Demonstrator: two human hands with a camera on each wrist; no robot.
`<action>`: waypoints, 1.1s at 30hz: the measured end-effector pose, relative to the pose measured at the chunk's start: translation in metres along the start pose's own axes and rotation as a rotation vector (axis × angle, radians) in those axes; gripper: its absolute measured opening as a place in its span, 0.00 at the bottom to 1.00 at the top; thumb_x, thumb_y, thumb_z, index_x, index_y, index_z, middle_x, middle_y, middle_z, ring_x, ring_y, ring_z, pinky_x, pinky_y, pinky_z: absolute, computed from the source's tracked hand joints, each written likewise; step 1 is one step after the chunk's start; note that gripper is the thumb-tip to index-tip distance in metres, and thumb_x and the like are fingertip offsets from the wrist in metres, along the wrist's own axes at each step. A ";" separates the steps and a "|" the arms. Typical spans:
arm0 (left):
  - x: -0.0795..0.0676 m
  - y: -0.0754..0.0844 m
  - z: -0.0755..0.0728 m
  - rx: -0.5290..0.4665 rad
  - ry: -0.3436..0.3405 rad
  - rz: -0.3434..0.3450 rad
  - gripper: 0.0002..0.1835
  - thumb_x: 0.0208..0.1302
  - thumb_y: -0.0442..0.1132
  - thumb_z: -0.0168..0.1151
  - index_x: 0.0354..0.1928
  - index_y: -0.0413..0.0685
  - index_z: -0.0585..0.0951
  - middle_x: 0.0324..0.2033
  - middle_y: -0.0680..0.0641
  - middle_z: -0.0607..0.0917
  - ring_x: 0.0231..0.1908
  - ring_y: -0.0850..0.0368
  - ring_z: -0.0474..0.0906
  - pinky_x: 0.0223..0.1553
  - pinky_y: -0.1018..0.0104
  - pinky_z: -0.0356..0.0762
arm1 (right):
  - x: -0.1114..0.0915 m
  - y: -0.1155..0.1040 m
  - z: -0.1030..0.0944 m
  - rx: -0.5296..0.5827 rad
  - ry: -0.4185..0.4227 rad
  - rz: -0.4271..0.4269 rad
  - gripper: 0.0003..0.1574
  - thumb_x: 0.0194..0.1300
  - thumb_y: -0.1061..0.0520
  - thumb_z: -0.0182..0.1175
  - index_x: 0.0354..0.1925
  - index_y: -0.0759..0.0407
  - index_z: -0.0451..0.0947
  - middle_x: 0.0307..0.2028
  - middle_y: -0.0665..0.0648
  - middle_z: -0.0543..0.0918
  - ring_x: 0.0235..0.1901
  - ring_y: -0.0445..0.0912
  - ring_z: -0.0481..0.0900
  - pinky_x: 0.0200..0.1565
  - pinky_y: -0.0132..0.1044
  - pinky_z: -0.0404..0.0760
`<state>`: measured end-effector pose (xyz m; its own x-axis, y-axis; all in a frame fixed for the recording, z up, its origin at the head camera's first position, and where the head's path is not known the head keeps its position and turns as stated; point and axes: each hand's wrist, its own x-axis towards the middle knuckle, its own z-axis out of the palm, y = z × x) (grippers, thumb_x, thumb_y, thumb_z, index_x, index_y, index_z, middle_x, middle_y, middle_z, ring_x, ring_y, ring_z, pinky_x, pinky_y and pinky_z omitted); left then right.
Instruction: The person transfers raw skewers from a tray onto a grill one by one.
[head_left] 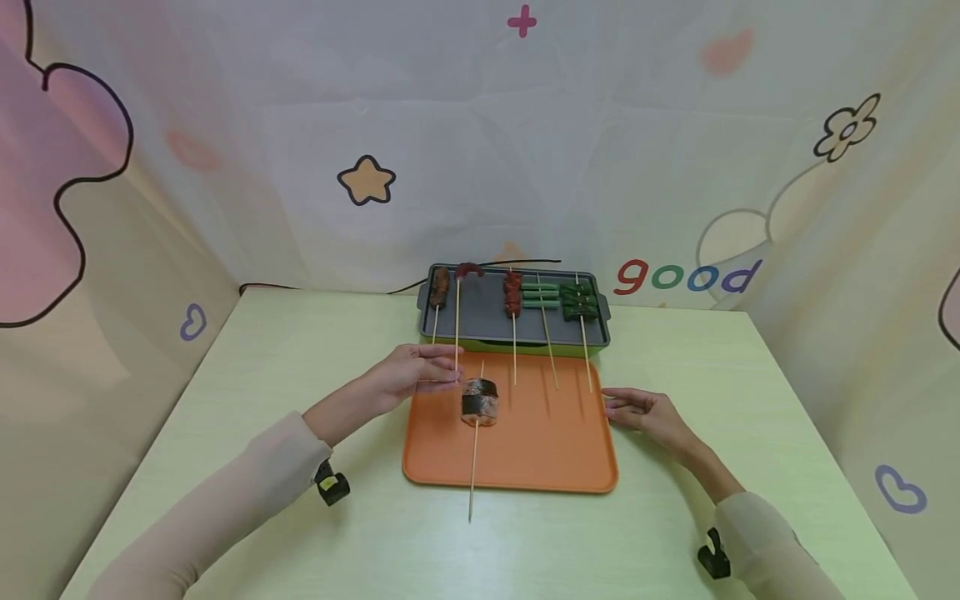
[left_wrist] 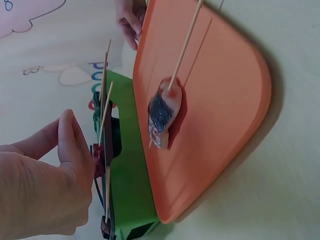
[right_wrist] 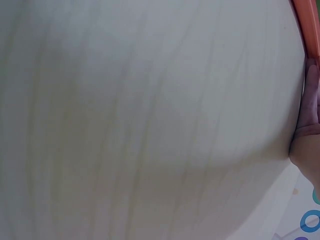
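My left hand (head_left: 412, 372) pinches the lower part of a bamboo skewer (head_left: 457, 321) between thumb and fingers. A dark red curved piece (head_left: 469, 270) sits at its top, over the grill pan (head_left: 480, 321). In the left wrist view the fingertips of the left hand (left_wrist: 55, 175) come together. An orange tray (head_left: 540, 450) lies in front of the grill. On it rests a skewer with a fish chunk (head_left: 480, 402), dark-skinned and pale below, its stick jutting over the near rim. Relaxed fingers of my right hand (head_left: 648, 417) touch the tray's right edge.
On the grill lie skewers with brown meat (head_left: 439, 287), red pieces (head_left: 512, 294), green stalks (head_left: 540, 295) and dark green leaves (head_left: 579, 301). Their sticks reach toward the tray. The grill has a green base (left_wrist: 127, 165). Behind the pale table (head_left: 300, 533) hangs a printed cloth.
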<state>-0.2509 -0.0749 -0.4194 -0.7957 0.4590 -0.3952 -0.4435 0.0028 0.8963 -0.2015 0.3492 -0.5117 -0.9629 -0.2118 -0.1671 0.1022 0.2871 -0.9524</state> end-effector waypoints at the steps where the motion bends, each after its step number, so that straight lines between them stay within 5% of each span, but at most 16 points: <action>1: 0.003 0.001 -0.002 0.003 0.000 -0.003 0.29 0.69 0.22 0.58 0.72 0.36 0.70 0.40 0.48 0.88 0.43 0.59 0.89 0.65 0.52 0.74 | 0.000 0.000 0.000 -0.004 -0.004 -0.006 0.31 0.71 0.65 0.62 0.68 0.76 0.69 0.50 0.55 0.90 0.44 0.31 0.87 0.47 0.25 0.84; 9: 0.015 0.001 -0.007 0.011 0.013 -0.013 0.29 0.69 0.22 0.57 0.71 0.33 0.70 0.36 0.50 0.88 0.38 0.61 0.88 0.64 0.53 0.74 | -0.001 -0.002 0.001 -0.022 -0.018 -0.019 0.30 0.71 0.64 0.62 0.68 0.75 0.70 0.53 0.67 0.87 0.44 0.31 0.87 0.47 0.26 0.84; 13: 0.015 0.001 -0.007 0.062 0.022 0.030 0.29 0.68 0.22 0.58 0.71 0.29 0.69 0.34 0.52 0.89 0.36 0.62 0.88 0.61 0.53 0.76 | 0.000 -0.001 0.002 -0.026 -0.008 -0.010 0.30 0.71 0.64 0.62 0.67 0.74 0.71 0.52 0.63 0.88 0.44 0.31 0.87 0.47 0.25 0.84; 18: 0.014 0.002 -0.007 0.167 0.073 0.089 0.28 0.66 0.21 0.60 0.69 0.26 0.70 0.34 0.49 0.90 0.35 0.63 0.88 0.58 0.50 0.79 | 0.001 0.001 0.001 -0.019 -0.006 -0.011 0.30 0.71 0.64 0.62 0.67 0.74 0.71 0.50 0.55 0.90 0.44 0.32 0.87 0.47 0.26 0.85; 26: 0.013 0.002 -0.006 0.440 0.190 0.193 0.25 0.64 0.24 0.65 0.63 0.26 0.77 0.44 0.32 0.88 0.40 0.49 0.91 0.52 0.48 0.84 | 0.001 0.000 -0.001 -0.031 -0.011 -0.014 0.30 0.72 0.65 0.61 0.68 0.74 0.70 0.53 0.64 0.88 0.44 0.31 0.87 0.47 0.26 0.85; 33: 0.006 0.004 -0.006 0.566 0.224 0.254 0.22 0.63 0.27 0.67 0.60 0.29 0.80 0.44 0.33 0.89 0.42 0.48 0.90 0.50 0.51 0.86 | 0.001 0.003 -0.002 -0.026 -0.004 -0.003 0.30 0.72 0.64 0.61 0.68 0.74 0.70 0.51 0.56 0.89 0.44 0.31 0.87 0.48 0.26 0.85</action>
<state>-0.2601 -0.0772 -0.4199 -0.9408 0.3112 -0.1345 0.0066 0.4133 0.9106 -0.2025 0.3521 -0.5143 -0.9621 -0.2166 -0.1655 0.0927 0.3107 -0.9460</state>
